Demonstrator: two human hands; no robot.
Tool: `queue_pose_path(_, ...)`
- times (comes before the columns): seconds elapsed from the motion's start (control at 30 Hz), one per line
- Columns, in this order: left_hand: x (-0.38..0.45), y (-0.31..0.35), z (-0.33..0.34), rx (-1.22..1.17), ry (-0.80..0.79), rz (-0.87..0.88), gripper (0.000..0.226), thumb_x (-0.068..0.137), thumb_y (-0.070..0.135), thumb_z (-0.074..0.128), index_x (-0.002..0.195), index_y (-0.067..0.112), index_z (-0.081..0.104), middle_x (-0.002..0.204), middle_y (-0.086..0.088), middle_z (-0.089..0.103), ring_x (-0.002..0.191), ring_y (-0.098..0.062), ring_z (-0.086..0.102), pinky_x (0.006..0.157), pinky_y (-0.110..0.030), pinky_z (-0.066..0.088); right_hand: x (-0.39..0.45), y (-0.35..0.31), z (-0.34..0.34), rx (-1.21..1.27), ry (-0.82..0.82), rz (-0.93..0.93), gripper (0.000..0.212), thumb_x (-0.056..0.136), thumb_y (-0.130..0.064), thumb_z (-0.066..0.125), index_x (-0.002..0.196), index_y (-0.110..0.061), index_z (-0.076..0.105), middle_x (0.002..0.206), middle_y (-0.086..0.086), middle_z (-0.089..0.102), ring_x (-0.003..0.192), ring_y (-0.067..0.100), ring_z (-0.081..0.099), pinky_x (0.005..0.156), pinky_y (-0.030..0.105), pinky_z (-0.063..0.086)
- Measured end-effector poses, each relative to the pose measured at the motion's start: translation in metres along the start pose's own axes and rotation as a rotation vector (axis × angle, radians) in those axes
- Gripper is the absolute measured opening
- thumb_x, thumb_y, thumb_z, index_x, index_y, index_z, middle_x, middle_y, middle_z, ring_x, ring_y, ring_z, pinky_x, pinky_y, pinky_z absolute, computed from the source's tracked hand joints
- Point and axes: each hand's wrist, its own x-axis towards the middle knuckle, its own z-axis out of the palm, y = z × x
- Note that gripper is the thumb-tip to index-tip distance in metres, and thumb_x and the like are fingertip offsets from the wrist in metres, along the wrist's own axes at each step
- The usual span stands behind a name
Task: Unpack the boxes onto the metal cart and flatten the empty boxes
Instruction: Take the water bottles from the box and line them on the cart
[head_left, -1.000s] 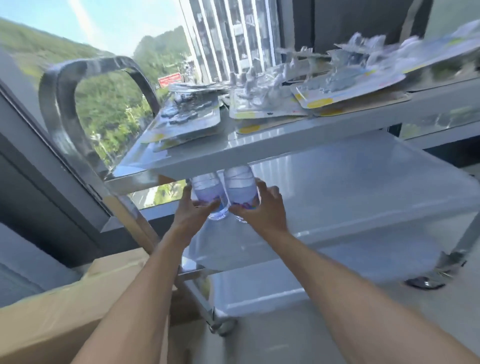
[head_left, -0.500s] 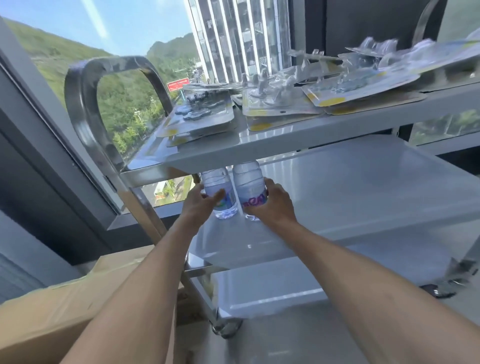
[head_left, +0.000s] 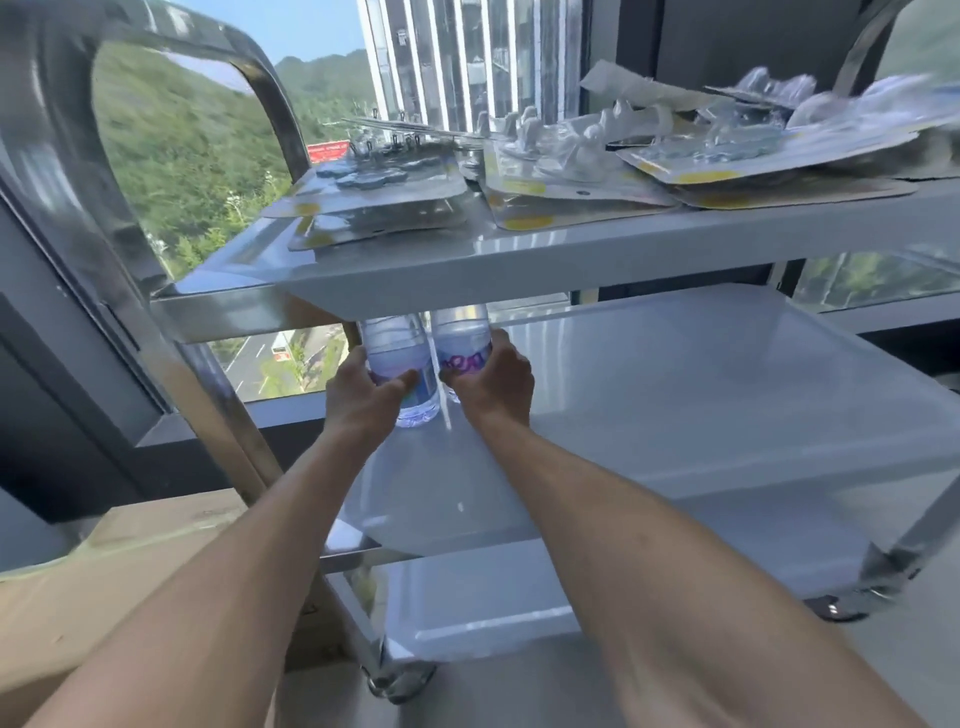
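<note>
Left hand (head_left: 363, 397) is curled round the lower half of one water bottle (head_left: 400, 364), thumb across its label, and my right hand (head_left: 496, 382) wraps a second bottle (head_left: 464, 340) the same way, fingers round the far side. I see both bottles upright and touching side by side on the cart's middle shelf (head_left: 701, 405), at its 9 o'clock end; their caps are hidden behind the lip of the top shelf (head_left: 519, 260). From the bottles, blister packs (head_left: 587, 166) lie at 12 to 2 o'clock, spread flat and overlapping across the top shelf. I make out the cart handle (head_left: 62, 156) arching at 10 o'clock, against the window. A bottom shelf (head_left: 493, 597) shows at 6 o'clock below the middle one, with a caster (head_left: 397, 680) under its near corner. At 8 o'clock my left forearm crosses over a cardboard box (head_left: 93, 582) beside the cart's leg; I cannot tell whether it is open or what it holds.
</note>
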Motion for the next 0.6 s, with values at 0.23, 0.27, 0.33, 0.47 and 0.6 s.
queue_pose_path(0.23,0.025,0.000,0.016,-0.057,0.081,-0.049,0.040,0.082,0.023,0.076,0.119,0.017,0.060,0.097,0.000,0.066,0.094,-0.026,0.065,0.090,-0.039,0.053,-0.004,0.013,0.014,0.016,0.052,-0.040,0.075,0.073,-0.040,0.079,0.137,-0.017,0.048,0.123,0.006,0.061,0.111,0.030,0.054,0.090,0.033,0.045)
queue_pose_path(0.27,0.031,-0.002,0.017,-0.069,0.085,-0.059,0.042,0.081,0.023,0.076,0.119,0.017,0.060,0.097,-0.001,0.067,0.094,-0.027,0.065,0.090,-0.039,0.053,-0.004,0.015,0.015,0.015,0.049,-0.044,0.075,0.073,-0.040,0.078,0.138,-0.018,0.047,0.123,0.005,0.060,0.110,0.030,0.054,0.089,0.034,0.045)
queue_pose_path(0.33,0.042,-0.004,0.019,-0.094,0.107,-0.093,0.043,0.080,0.024,0.077,0.120,0.016,0.060,0.098,-0.005,0.068,0.094,-0.028,0.065,0.091,-0.041,0.053,-0.004,0.016,0.018,0.016,0.039,-0.046,0.076,0.073,-0.039,0.077,0.139,-0.019,0.045,0.123,0.003,0.060,0.110,0.029,0.052,0.088,0.035,0.045)
queue_pose_path(0.47,0.064,-0.007,0.024,-0.164,0.114,-0.144,0.036,0.081,0.025,0.076,0.112,0.017,0.061,0.104,-0.005,0.068,0.097,-0.027,0.066,0.095,-0.045,0.052,-0.002,0.020,0.020,0.011,0.041,-0.054,0.077,0.072,-0.039,0.078,0.139,-0.018,0.045,0.124,0.003,0.059,0.110,0.029,0.052,0.089,0.035,0.045)
queue_pose_path(0.6,0.071,-0.019,0.026,-0.095,0.090,-0.067,0.040,0.087,0.029,0.073,0.122,0.020,0.056,0.099,-0.005,0.065,0.088,-0.023,0.063,0.088,-0.037,0.050,-0.001,0.018,0.023,-0.059,0.051,-0.065,0.078,0.076,-0.039,0.076,0.142,-0.016,0.040,0.126,0.005,0.056,0.116,0.029,0.049,0.089,0.037,0.046)
